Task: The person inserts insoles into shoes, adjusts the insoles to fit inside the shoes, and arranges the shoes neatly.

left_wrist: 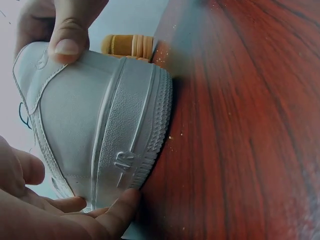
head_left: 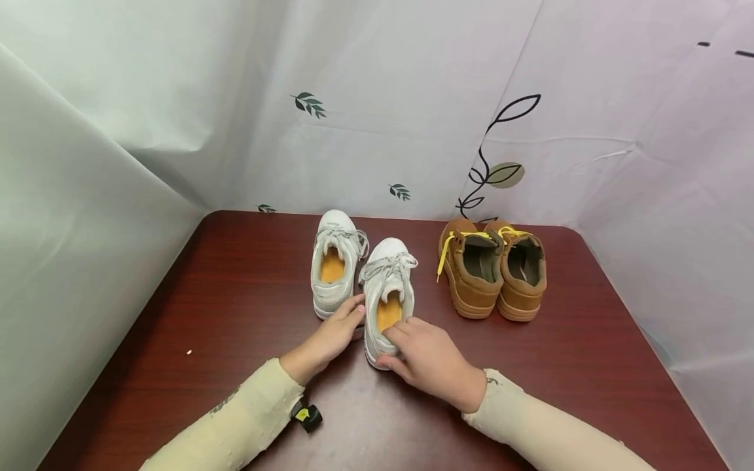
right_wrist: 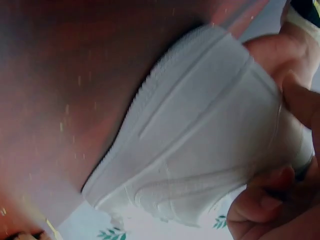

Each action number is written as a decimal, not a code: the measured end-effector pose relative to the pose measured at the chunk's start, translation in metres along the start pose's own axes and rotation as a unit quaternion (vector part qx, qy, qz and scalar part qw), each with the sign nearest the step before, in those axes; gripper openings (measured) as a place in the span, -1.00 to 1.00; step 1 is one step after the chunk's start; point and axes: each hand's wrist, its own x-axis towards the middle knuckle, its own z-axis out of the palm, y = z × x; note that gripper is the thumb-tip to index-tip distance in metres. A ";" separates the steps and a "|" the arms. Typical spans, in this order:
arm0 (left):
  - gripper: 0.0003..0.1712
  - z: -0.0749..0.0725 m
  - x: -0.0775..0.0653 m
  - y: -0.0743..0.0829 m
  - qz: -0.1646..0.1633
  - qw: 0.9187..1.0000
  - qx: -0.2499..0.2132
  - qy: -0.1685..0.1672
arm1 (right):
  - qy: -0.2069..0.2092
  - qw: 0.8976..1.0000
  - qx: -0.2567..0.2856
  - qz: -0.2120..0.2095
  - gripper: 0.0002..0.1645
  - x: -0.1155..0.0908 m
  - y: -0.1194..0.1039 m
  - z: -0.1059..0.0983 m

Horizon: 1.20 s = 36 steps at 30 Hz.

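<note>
A white sneaker (head_left: 387,250) with grey laces and a yellow-orange insole stands upright on the table, toe pointing away. My right hand (head_left: 432,360) grips its heel collar, fingers over the rim into the opening and thumb behind the heel. On the sneaker's left side, my left hand (head_left: 336,333) touches it with extended fingers; the left wrist view shows them low along the sole of the sneaker (left_wrist: 75,115). A second white sneaker (head_left: 334,221) is just left and slightly farther back, also toe away. In the right wrist view, the gripped sneaker (right_wrist: 215,125) has its sole by the tabletop.
To the right, two brown shoes (head_left: 478,296) with yellow laces stand side by side, one lace hanging over the side. The dark red table (head_left: 247,281) ends at a pale curtain (head_left: 377,78) with leaf prints. A small white speck (head_left: 189,352) lies on the left.
</note>
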 end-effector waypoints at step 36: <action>-0.32 -0.018 -0.039 0.042 0.126 0.989 0.045 0.056 | 0.154 0.981 -0.040 -0.110 -0.67 -0.010 -0.036 -0.022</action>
